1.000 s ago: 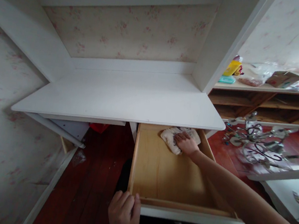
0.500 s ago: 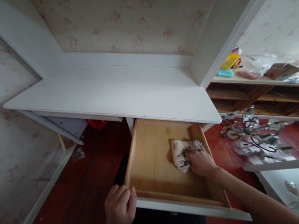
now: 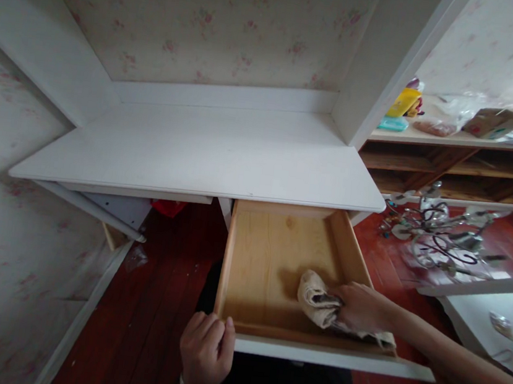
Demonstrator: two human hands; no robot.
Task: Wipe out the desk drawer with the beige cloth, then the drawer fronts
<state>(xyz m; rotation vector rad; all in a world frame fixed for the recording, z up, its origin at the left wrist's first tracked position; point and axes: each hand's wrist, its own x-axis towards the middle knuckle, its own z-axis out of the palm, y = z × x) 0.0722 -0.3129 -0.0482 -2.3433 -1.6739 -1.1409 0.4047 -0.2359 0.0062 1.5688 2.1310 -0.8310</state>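
Looking from the head view, we have our right grip (image 3: 361, 308) grasping the cloth (image 3: 315, 299) inside the drawer (image 3: 255, 254), near its front; it should handle soft and light, best bunched from above. Our left grip (image 3: 206, 355) clasps the drawer's front corner.

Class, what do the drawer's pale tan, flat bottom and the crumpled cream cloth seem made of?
Pale tan, flat drawer bottom: probably wood or veneer, smooth-looking; grain and a knot show. Crumpled cream cloth: matte fabric, perhaps cotton; soft folds show.
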